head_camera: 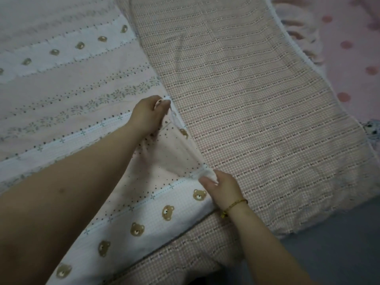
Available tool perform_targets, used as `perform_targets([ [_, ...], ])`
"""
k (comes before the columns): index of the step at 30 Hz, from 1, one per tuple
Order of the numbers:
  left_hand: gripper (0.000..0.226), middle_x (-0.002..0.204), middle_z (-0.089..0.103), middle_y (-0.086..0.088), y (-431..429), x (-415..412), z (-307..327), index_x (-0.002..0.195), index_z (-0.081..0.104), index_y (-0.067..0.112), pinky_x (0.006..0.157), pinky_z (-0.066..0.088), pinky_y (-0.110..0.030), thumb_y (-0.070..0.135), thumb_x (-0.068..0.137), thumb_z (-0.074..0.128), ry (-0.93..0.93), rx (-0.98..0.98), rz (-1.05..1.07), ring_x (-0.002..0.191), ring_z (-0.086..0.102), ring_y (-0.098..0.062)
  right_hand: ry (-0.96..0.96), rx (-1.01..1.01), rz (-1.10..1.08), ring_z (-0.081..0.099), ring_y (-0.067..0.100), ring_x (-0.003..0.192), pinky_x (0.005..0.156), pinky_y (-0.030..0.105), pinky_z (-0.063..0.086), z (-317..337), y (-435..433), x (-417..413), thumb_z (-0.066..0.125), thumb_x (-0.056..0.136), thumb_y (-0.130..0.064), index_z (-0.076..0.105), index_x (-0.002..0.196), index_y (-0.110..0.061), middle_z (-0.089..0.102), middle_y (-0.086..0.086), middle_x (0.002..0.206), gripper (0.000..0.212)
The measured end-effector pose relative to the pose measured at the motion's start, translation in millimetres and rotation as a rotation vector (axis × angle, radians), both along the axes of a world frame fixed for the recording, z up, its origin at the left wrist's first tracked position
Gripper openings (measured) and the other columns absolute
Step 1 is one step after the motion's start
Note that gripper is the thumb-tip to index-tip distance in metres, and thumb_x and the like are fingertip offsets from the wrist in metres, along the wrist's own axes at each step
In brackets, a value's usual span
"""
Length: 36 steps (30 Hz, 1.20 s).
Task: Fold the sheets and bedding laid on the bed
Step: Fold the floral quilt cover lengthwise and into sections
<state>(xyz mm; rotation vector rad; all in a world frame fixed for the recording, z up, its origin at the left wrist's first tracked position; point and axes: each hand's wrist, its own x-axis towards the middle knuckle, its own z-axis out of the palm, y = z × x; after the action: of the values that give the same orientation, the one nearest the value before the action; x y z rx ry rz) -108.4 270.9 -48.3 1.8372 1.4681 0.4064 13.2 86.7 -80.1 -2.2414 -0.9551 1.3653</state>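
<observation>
A pink and white sheet with bear faces and dotted stripes [67, 79] lies spread over the left of the bed. Its right edge is lifted off the pink checked blanket [257, 103] that lies beneath and to the right. My left hand [148, 116] pinches that edge at its far point, fingers curled round the white hem. My right hand [222, 188] grips the same edge nearer to me, at the white band. The fabric between my two hands is stretched taut and raised.
A pink cover with darker polka dots [349, 58] and a ruffled frill lies at the far right. The checked blanket hangs over the bed's near edge, with grey floor [329, 254] below at the lower right.
</observation>
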Motion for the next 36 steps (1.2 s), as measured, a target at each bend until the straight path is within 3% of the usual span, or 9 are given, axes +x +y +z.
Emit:
perform_targets([
  [2, 0.027, 0.095, 0.061, -0.003, 0.9, 5.5, -7.4, 0.11, 0.058, 0.014, 0.075, 0.042, -0.023, 0.032, 0.096, 0.045, 0.034, -0.059, -0.007, 0.093, 0.053, -0.021, 0.055, -0.032, -0.015, 0.061, 0.026, 0.099, 0.088, 0.034, 0.049, -2.8, -7.4, 8.4, 0.056, 0.09, -0.023, 0.065, 0.107, -0.003, 0.067, 0.013, 0.104, 0.027],
  [5, 0.053, 0.146, 0.038, -0.008, -16.5, -25.8, -26.3, 0.141, 0.036, 0.015, 0.109, 0.028, -0.037, 0.04, 0.095, 0.043, 0.232, -0.133, 0.009, 0.131, 0.038, -0.026, 0.051, -0.1, -0.059, 0.061, 0.026, 0.096, 0.082, 0.03, 0.048, -13.5, -18.2, 5.9, 0.055, 0.091, -0.022, 0.064, 0.098, -0.009, 0.064, 0.009, 0.095, 0.017],
  [9, 0.054, 0.154, 0.02, -0.011, -79.3, -120.5, -38.5, 0.145, 0.028, 0.014, 0.114, 0.011, -0.039, 0.034, 0.097, 0.04, 0.55, -0.009, 0.01, 0.141, 0.02, -0.026, -0.112, -0.089, -0.085, 0.058, 0.027, 0.093, 0.075, 0.026, 0.042, -20.6, -18.7, -7.7, 0.054, 0.091, -0.024, 0.058, 0.091, -0.012, 0.061, 0.009, 0.092, 0.013],
  [14, 0.058, 0.157, 0.003, -0.007, -180.9, -222.8, -32.9, 0.149, 0.014, 0.021, 0.115, 0.002, -0.036, 0.041, 0.097, 0.033, 0.733, -0.234, 0.321, 0.145, 0.003, -0.022, -0.32, -0.174, 0.008, 0.051, 0.035, 0.106, 0.086, 0.03, 0.034, -10.9, -18.4, -24.9, 0.047, 0.094, -0.032, 0.053, 0.112, -0.008, 0.061, 0.018, 0.114, 0.031],
  [19, 0.069, 0.157, 0.001, -0.009, -240.6, -267.5, -18.6, 0.149, 0.012, 0.016, 0.115, -0.001, -0.038, 0.041, 0.094, 0.045, 0.537, -0.379, 0.87, 0.144, 0.002, -0.024, -0.662, -0.17, 0.195, 0.047, 0.032, 0.117, 0.104, 0.038, 0.028, 1.1, -10.3, -50.5, 0.047, 0.09, -0.022, 0.035, 0.139, -0.013, 0.052, 0.018, 0.128, 0.051],
  [23, 0.08, 0.156, 0.013, -0.011, -258.3, -305.5, -13.0, 0.149, 0.016, 0.014, 0.116, 0.01, -0.045, 0.04, 0.087, 0.059, 0.287, -0.405, 1.227, 0.141, 0.015, -0.031, -0.528, -0.137, 0.073, 0.046, 0.038, 0.119, 0.106, 0.044, 0.028, -1.8, -3.4, -70.2, 0.053, 0.089, -0.023, 0.033, 0.139, -0.009, 0.045, 0.02, 0.135, 0.056],
  [27, 0.061, 0.138, 0.045, -0.017, -262.1, -344.7, -12.9, 0.137, 0.04, 0.008, 0.103, 0.035, -0.041, 0.029, 0.085, 0.065, 0.039, -0.415, 1.308, 0.122, 0.045, -0.036, -0.523, -0.216, -0.009, 0.045, 0.042, 0.119, 0.105, 0.047, 0.026, -4.6, 0.8, -62.7, 0.053, 0.09, -0.026, 0.037, 0.133, -0.002, 0.046, 0.026, 0.131, 0.051],
  [32, 0.035, 0.125, 0.055, -0.018, -261.1, -355.8, -2.7, 0.119, 0.057, 0.0, 0.088, 0.039, -0.031, 0.018, 0.089, 0.059, -0.074, -0.408, 1.314, 0.111, 0.052, -0.033, -0.514, -0.151, 0.128, 0.05, 0.042, 0.108, 0.093, 0.044, 0.038, 14.2, -6.4, -56.5, 0.05, 0.093, -0.022, 0.045, 0.126, 0.005, 0.052, 0.03, 0.122, 0.043],
  [36, 0.041, 0.13, 0.053, -0.018, -269.7, -362.8, 0.3, 0.125, 0.054, -0.001, 0.101, 0.038, -0.038, 0.018, 0.089, 0.06, -0.147, -0.44, 1.368, 0.118, 0.05, -0.035, -0.658, -0.186, 0.227, 0.051, 0.038, 0.103, 0.089, 0.038, 0.035, 34.1, -7.5, -62.8, 0.05, 0.092, -0.023, 0.038, 0.135, -0.004, 0.053, 0.028, 0.121, 0.048],
])
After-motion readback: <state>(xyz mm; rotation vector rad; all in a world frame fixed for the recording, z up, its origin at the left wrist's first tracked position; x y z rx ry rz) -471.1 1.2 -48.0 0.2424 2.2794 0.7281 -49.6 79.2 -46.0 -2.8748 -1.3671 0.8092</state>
